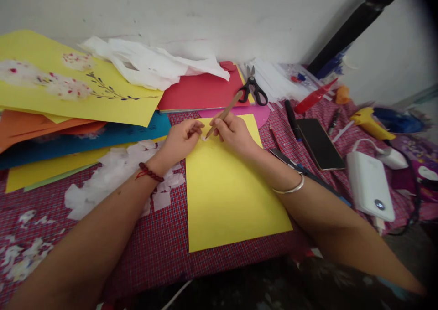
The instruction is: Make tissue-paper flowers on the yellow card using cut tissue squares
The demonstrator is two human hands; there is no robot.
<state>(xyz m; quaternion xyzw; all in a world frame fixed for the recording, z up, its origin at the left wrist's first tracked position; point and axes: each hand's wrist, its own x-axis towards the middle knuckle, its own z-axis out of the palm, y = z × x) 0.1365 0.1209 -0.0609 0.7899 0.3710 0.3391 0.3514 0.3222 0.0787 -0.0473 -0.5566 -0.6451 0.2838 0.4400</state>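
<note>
A yellow sheet of paper (226, 196) lies flat on the red checked tablecloth in front of me. My right hand (234, 132) is closed round a thin wooden stick (224, 114), whose tip points down at a small white paper scrap (203, 137) at the sheet's top edge. My left hand (181, 139) is closed in a pinch, its fingertips on that same white scrap. A dark red bead bracelet sits on the left wrist, a silver bangle on the right.
White torn tissue pieces (112, 173) lie left of the sheet. Stacked coloured sheets (68, 95) and crumpled white tissue (153, 64) fill the back left. Scissors (253, 89), a phone (320, 143), a white power bank (369, 184), a red glue bottle (313, 99) stand right.
</note>
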